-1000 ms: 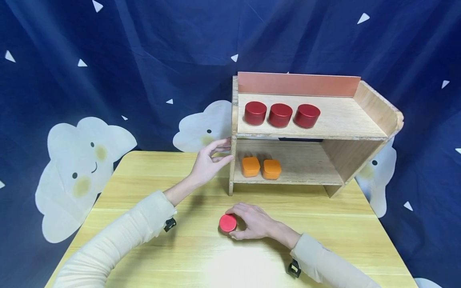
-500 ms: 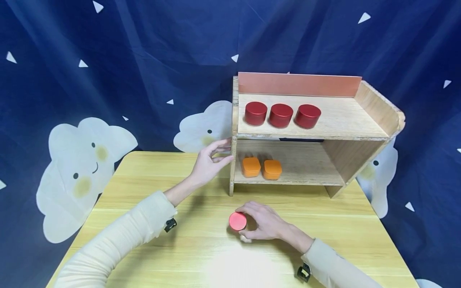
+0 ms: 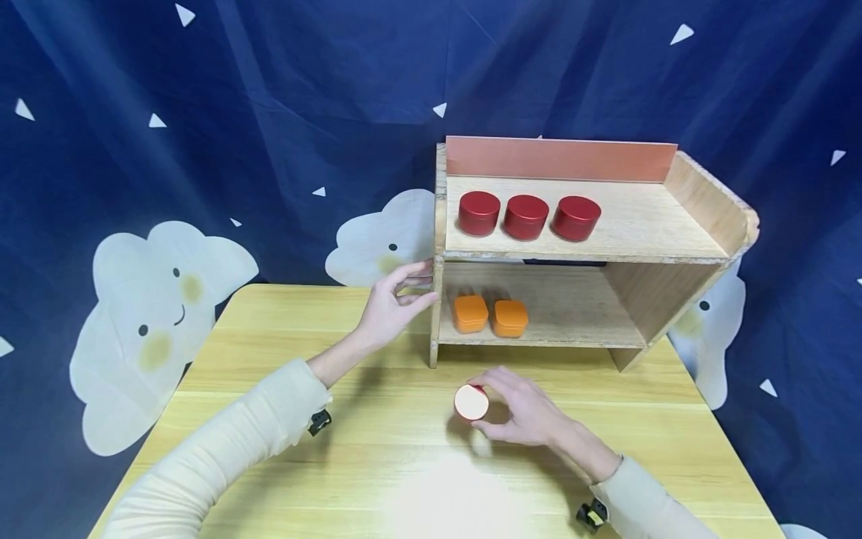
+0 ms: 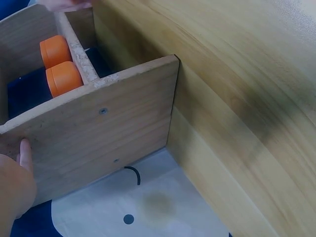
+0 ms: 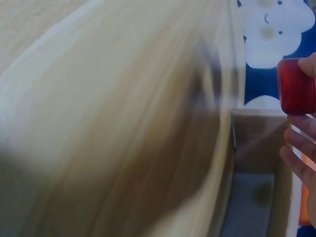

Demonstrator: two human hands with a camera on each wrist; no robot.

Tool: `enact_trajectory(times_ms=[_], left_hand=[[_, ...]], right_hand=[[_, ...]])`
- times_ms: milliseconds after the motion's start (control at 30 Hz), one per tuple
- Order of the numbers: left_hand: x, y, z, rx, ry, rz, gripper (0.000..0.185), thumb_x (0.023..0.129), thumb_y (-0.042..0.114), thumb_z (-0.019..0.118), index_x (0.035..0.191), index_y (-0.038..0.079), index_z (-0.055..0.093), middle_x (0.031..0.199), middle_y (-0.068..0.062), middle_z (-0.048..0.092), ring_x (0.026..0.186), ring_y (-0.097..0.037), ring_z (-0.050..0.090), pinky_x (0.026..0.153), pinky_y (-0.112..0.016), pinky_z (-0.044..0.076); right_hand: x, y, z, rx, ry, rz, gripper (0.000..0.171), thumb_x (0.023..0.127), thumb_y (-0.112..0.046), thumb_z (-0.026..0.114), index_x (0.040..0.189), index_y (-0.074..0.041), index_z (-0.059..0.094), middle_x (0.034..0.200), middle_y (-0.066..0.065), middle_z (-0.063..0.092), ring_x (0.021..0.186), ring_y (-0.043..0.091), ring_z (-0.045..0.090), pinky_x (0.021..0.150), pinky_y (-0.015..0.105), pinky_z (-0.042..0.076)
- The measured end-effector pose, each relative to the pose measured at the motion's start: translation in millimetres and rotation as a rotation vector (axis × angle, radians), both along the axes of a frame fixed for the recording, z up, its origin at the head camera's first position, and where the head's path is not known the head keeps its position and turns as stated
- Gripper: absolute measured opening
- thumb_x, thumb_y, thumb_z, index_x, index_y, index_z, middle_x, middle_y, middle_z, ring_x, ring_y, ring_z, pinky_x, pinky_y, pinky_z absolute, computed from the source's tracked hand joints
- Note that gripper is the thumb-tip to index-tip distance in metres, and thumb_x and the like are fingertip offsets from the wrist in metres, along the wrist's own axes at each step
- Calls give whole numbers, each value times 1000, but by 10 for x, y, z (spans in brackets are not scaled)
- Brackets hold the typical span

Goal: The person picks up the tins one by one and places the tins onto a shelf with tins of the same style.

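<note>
Right hand point(image 3: 528, 413) pinching one red tin point(image 3: 471, 402), three red tins point(image 3: 525, 215) shelved, two orange tins point(image 3: 489, 314)

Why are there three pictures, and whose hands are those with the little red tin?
Those hands belong to one person, who wears three cameras. The big picture comes from a camera on the head, looking down at a yellow table. The other two come from cameras on each wrist, so they look very close and a bit blurry.

On the table stands a wooden shelf. Three red round tins sit on its top board, and two orange square tins sit on the lower one.

The left hand touches the shelf's side wall with its fingers. The right hand holds one more red tin in front of the shelf; its pale end faces the head camera.
</note>
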State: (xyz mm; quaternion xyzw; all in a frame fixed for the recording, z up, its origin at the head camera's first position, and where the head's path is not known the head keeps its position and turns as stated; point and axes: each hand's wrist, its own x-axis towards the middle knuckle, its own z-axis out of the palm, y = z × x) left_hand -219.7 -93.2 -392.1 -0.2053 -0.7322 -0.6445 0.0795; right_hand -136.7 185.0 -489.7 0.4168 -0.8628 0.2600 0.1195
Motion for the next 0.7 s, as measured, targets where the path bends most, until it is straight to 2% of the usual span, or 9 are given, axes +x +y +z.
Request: enact_trajectory(times_ms=[167, 433, 500, 700], left_hand=[[-5, 3, -1, -3, 0, 1, 55, 90, -7, 76, 142, -7, 58, 145, -25, 63, 127, -44, 65, 103, -45, 64], [1, 4, -5, 3, -5, -8, 54, 91, -6, 76, 142, -7, 58, 145, -25, 63, 128, -45, 64, 104, -42, 64], [2, 3, -1, 5, -8, -9, 53, 92, -6, 75, 142, -7, 58, 145, -25, 63, 128, -46, 64, 104, -41, 63], [1, 6, 2, 5, -2, -10, 54, 92, -7, 75, 142, -8, 57, 146, -26, 62, 129, -46, 64, 103, -36, 64]], right_hand=[[1, 124, 112, 4, 39, -35, 62, 72, -33, 93, 128, -20, 67, 114, -8, 73, 103, 12, 68, 83, 34, 66], [-26, 310, 264, -20, 121, -45, 59, 70, -34, 92, 122, -16, 70, 109, -6, 74, 98, 14, 69, 79, 34, 66], [-47, 350, 320, -16, 150, -47, 60, 70, -35, 91, 122, -14, 70, 108, -5, 74, 97, 15, 70, 81, 37, 67], [-103, 466, 545, -3, 225, -65, 61, 70, -36, 90, 122, -13, 70, 108, -3, 74, 96, 16, 70, 78, 42, 67]])
